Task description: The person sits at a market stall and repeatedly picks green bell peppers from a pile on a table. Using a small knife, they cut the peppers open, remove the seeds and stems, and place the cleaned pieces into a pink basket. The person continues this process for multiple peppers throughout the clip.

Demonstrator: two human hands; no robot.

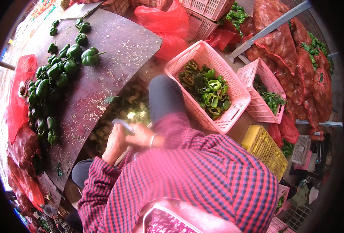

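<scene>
Low between my knees, my two hands meet over a heap of green pepper cores and scraps (118, 113). My right hand (143, 135), with a band at the wrist, is blurred. It closes on what looks like a knife; the pale blade (122, 123) juts out past the fingers, and the handle is hidden. My left hand (116, 142) touches the right one, its fingers bent near the blade; whether it holds anything cannot be seen. Whole green bell peppers (54, 71) lie piled on the board (116, 43) to my left.
Cut green peppers partly fill a pink plastic crate (236, 102) beside my right knee. Behind it stand a smaller pink crate (272, 84), a yellow crate (265, 148) and stacked red mesh sacks (276, 52). A metal bar (271, 29) slants across there. More mesh sacks (23, 151) line the left.
</scene>
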